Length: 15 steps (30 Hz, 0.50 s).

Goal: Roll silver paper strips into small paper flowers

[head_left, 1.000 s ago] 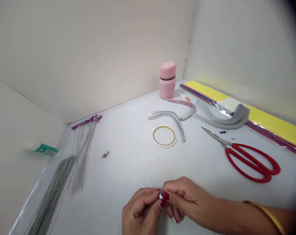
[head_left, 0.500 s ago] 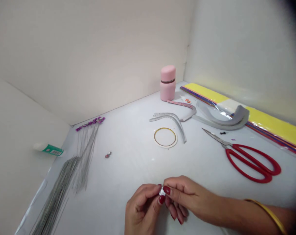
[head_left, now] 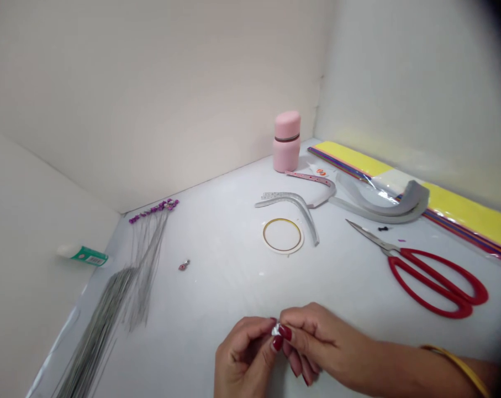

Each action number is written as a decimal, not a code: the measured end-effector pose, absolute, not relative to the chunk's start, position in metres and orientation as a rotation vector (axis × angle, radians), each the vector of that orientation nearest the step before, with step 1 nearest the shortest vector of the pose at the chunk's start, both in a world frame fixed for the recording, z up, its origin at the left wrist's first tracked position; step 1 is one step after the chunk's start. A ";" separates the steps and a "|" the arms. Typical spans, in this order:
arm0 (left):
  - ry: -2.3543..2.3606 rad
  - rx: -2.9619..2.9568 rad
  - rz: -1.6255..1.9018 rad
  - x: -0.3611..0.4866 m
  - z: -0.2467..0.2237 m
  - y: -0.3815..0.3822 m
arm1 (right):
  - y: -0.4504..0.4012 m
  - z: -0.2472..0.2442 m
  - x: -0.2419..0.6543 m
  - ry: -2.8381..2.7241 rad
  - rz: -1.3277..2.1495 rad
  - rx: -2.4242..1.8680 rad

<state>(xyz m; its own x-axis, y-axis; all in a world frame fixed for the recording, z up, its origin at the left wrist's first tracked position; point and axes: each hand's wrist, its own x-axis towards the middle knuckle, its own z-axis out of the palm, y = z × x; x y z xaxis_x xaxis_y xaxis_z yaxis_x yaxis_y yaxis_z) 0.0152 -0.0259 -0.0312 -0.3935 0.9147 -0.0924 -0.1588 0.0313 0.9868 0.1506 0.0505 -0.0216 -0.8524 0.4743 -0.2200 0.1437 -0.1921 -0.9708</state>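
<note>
You have an off-white back wall (head_left: 151,94) at upper left, a right wall (head_left: 407,72) at upper right, a left wall (head_left: 30,265) at lower left — all meeting a pale work surface (head_left: 217,287) under soft, even light.

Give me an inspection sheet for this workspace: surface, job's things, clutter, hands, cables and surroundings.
surface: white board, unmarked where the hands work.
job's things: small silver piece, pinched between both hands.
hands: left hand and right hand meet at the fingertips; yellow bangle on the right wrist.
clutter: red scissors, pink bottle, green-labelled tube, thin wires, silver strips, gold ring, coloured paper.
cables: nothing seen.
surroundings: white walls forming a corner.
</note>
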 end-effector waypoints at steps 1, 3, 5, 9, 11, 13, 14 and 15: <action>1.417 0.767 1.518 0.016 -0.031 -0.026 | 0.050 -0.021 0.150 -1.812 2.152 -0.718; 1.425 0.683 1.518 0.018 -0.030 -0.026 | 0.050 -0.020 0.149 -1.776 2.142 -0.711; 1.464 0.704 1.532 0.020 -0.029 -0.026 | 0.050 -0.021 0.148 -1.761 2.136 -0.710; 1.551 0.894 1.615 0.020 -0.027 -0.027 | 0.049 -0.024 0.147 -1.773 2.146 -0.703; 1.550 0.955 1.644 0.020 -0.026 -0.027 | 0.049 -0.024 0.147 -1.797 2.135 -0.692; 1.527 0.949 1.641 0.019 -0.026 -0.027 | 0.049 -0.023 0.148 -1.819 2.123 -0.686; 1.510 0.920 1.631 0.018 -0.025 -0.027 | 0.049 -0.023 0.148 -1.828 2.122 -0.685; 1.493 0.880 1.618 0.017 -0.025 -0.027 | 0.049 -0.022 0.149 -1.837 2.127 -0.682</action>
